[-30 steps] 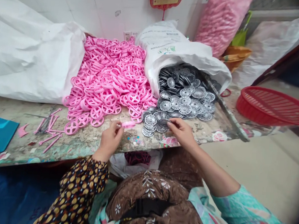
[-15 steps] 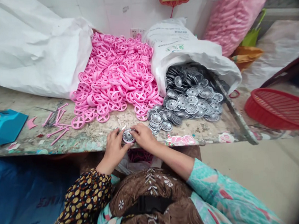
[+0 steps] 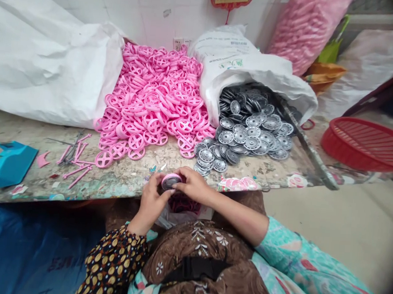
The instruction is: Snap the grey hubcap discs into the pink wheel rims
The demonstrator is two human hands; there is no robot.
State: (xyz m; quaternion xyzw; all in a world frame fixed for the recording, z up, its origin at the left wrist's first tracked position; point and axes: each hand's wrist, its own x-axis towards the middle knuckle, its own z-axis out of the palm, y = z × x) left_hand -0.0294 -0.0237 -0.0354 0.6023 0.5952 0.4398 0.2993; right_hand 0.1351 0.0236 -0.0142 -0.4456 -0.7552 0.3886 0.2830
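Note:
Between my two hands, at the table's front edge, is a toy wheel [image 3: 171, 181], a grey disc set in a pink rim and tilted so the pink edge shows at the top. My left hand [image 3: 152, 202] grips it from the left with thumb and fingers. From the right, my right hand [image 3: 194, 185] closes on the same wheel, its thumb on the grey face. Beyond my hands lies a large heap of pink wheel rims [image 3: 159, 96]. Grey hubcap discs [image 3: 252, 143] spill from a white sack [image 3: 251, 64] to the right of it.
Pink rods [image 3: 77, 162] and a blue plastic piece [image 3: 10, 164] lie on the worn table [image 3: 114, 182] at left. A metal bar [image 3: 311, 152] juts over the front edge beside a red basket [image 3: 363, 144]. Below my hands sits a bag of pink parts [image 3: 182, 206].
The wheel has come up slightly and tilted, so its pink rim now shows along the top. Both hands have shifted slightly with it and still hold it.

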